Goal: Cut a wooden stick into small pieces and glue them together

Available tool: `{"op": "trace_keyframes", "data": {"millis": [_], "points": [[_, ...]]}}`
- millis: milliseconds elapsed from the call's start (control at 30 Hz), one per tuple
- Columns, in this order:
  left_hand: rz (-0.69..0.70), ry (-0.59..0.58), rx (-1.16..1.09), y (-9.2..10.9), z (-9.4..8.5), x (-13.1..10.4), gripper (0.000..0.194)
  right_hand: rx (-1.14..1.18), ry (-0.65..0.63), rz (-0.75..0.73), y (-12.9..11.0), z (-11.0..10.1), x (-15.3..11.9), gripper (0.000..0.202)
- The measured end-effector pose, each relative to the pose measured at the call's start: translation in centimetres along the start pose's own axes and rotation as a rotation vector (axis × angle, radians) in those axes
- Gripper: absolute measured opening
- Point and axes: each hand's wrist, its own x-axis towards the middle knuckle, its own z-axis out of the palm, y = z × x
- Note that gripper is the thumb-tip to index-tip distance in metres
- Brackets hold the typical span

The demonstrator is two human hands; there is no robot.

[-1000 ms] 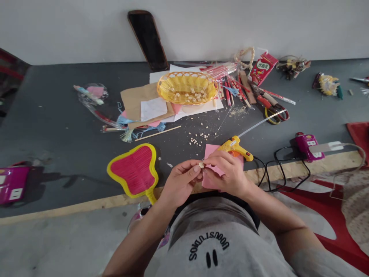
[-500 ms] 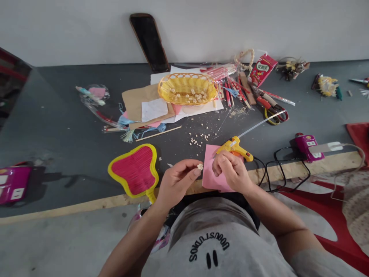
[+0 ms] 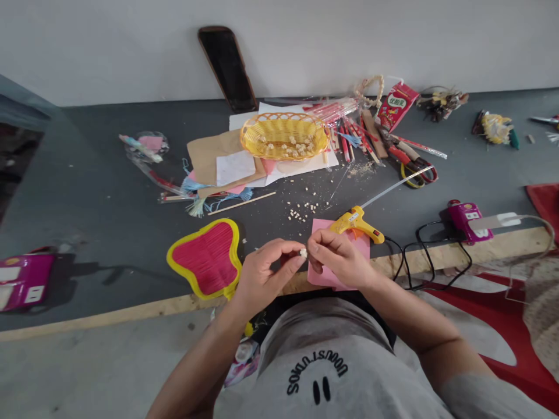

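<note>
Between the thumb and forefinger of my left hand (image 3: 267,273) is a small cream flower-shaped piece (image 3: 303,253). My right hand (image 3: 336,256) is closed, its fingertips close beside that piece; anything they pinch is too small to make out. Under and behind my right hand lies pink paper (image 3: 360,247), with a yellow glue gun (image 3: 356,223) on it. Small pale bits (image 3: 301,212) are scattered on the grey table beyond my hands. Farther back, a yellow basket (image 3: 283,137) holds several small cream pieces.
A pink fan-like shape with yellow edging (image 3: 205,259) lies left of my hands. Scissors (image 3: 413,166), red sticks (image 3: 347,145) and a drink carton (image 3: 397,105) are at the back right. A phone (image 3: 227,67) leans on the wall. Black cables (image 3: 421,256) run at the right edge.
My right hand has moved left, from over the pink paper up to the small piece in my left hand. My left hand still pinches that piece. The view has shifted slightly.
</note>
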Motion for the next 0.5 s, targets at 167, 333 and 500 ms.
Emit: {"op": "trace_keyframes", "data": {"millis": [167, 333, 500], "points": [[0.148, 0.034, 0.21, -0.3, -0.3, 0.4, 0.011, -0.069, 0.101, -0.105, -0.6, -0.4, 0.0, 0.044], [0.403, 0.059, 0.496, 0.1, -0.4, 1.1, 0.008, -0.128, 0.051, -0.071, -0.1, -0.3, 0.0, 0.033], [0.415, 0.06, 0.498, 0.6, -0.5, 1.1, 0.009, 0.06, -0.001, 0.02, 0.8, -0.4, 0.0, 0.03]]}}
